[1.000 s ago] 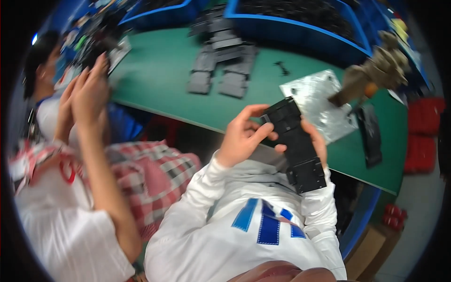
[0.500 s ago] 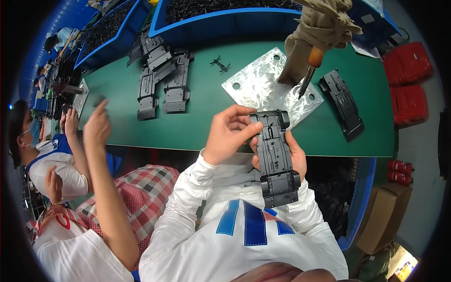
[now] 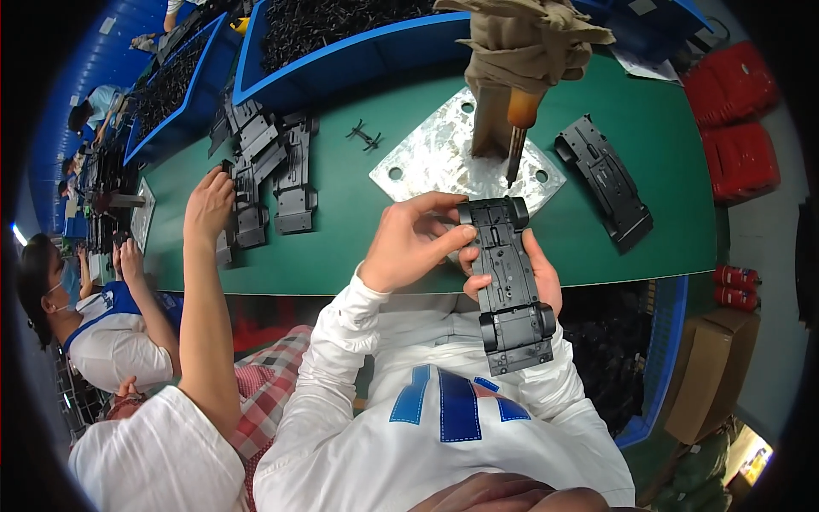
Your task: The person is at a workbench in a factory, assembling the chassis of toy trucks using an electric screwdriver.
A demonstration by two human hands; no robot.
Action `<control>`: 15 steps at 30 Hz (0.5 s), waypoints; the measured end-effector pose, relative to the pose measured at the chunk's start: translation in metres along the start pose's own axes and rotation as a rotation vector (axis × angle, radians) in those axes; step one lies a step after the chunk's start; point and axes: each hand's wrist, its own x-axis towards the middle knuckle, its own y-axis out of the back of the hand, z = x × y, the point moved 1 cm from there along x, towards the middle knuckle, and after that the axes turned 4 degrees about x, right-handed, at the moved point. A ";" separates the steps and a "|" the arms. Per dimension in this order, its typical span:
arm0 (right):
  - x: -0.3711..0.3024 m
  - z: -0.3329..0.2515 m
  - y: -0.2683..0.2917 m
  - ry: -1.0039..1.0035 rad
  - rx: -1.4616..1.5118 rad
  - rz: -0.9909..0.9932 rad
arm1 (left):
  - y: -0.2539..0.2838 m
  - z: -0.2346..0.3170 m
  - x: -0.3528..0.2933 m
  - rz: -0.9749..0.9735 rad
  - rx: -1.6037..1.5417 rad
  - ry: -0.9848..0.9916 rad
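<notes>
A black plastic toy-car chassis (image 3: 508,277) is held upright in front of my chest, its long side running toward me. My left hand (image 3: 408,243) pinches its upper left corner between thumb and fingers. My right hand (image 3: 546,275) wraps round it from behind and the right side, with fingertips showing at its left edge. Just beyond the chassis top, a pointed tool (image 3: 516,141) with an orange collar hangs from a mount wrapped in beige cloth. Under the tool lies a silvery metal plate (image 3: 420,171) with holes at its corners.
Another black chassis (image 3: 606,183) lies right of the plate on the green table (image 3: 358,247). A small black pronged part (image 3: 364,135) lies left of it. A co-worker's hand (image 3: 210,203) touches stacked chassis (image 3: 294,183). Blue bins (image 3: 358,64) of black parts stand behind; red chairs (image 3: 739,162) at right.
The view has shifted slightly. The co-worker's hand has reached forward to the stacked chassis. I still hold my chassis; its upper end appears nearer the tool tip.
</notes>
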 end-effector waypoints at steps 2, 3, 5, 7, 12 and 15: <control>-0.001 0.000 -0.005 0.004 0.028 0.027 | 0.001 0.003 0.004 -0.041 0.010 -0.008; -0.001 0.000 -0.008 0.011 0.038 0.014 | 0.000 0.003 0.006 -0.045 0.002 -0.027; 0.001 -0.002 -0.008 0.026 0.048 -0.015 | -0.001 0.002 0.010 -0.051 -0.005 -0.049; 0.001 0.000 -0.009 0.031 0.047 -0.004 | -0.002 -0.001 0.011 -0.043 -0.094 -0.073; 0.002 0.003 -0.012 0.010 0.031 -0.082 | -0.002 0.000 0.011 -0.004 -0.035 -0.121; 0.002 0.004 -0.016 0.006 0.036 -0.093 | -0.003 -0.001 0.012 0.019 -0.047 -0.168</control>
